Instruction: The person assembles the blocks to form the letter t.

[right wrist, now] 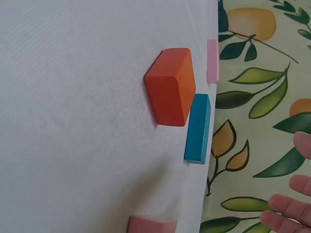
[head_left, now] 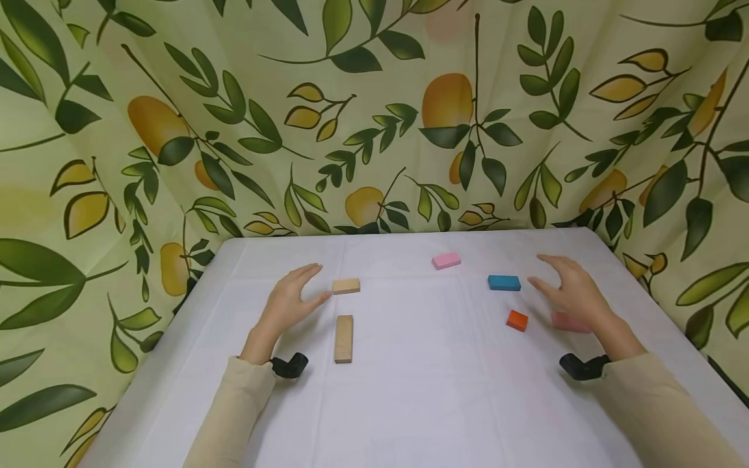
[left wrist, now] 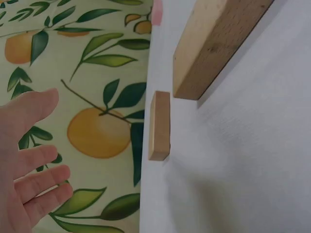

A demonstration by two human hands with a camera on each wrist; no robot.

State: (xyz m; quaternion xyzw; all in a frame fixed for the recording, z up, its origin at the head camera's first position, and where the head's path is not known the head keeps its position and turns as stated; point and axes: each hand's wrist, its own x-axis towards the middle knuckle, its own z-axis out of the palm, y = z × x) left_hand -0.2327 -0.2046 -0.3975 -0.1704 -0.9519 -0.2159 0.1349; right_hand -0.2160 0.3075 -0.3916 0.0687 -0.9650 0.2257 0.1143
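Wood block (head_left: 346, 286) near the thumb of my left hand (head_left: 289, 300), blue block (head_left: 504, 283) near my right hand's (head_left: 570, 289).
Fingers (left wrist: 46, 178) relaxed, empty; both blocks look light, stiff, probably best pinched across their width.

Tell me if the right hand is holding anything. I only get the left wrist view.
Observer: No, the right hand is empty.

Operator: Which block looks closest to its thumb?

Observer: The blue block, just left of the thumb tip in the head view.

Operator: Is anything touching that block?

Observer: No, even the orange block near it lies apart, with bare white table showing between them in the head view.
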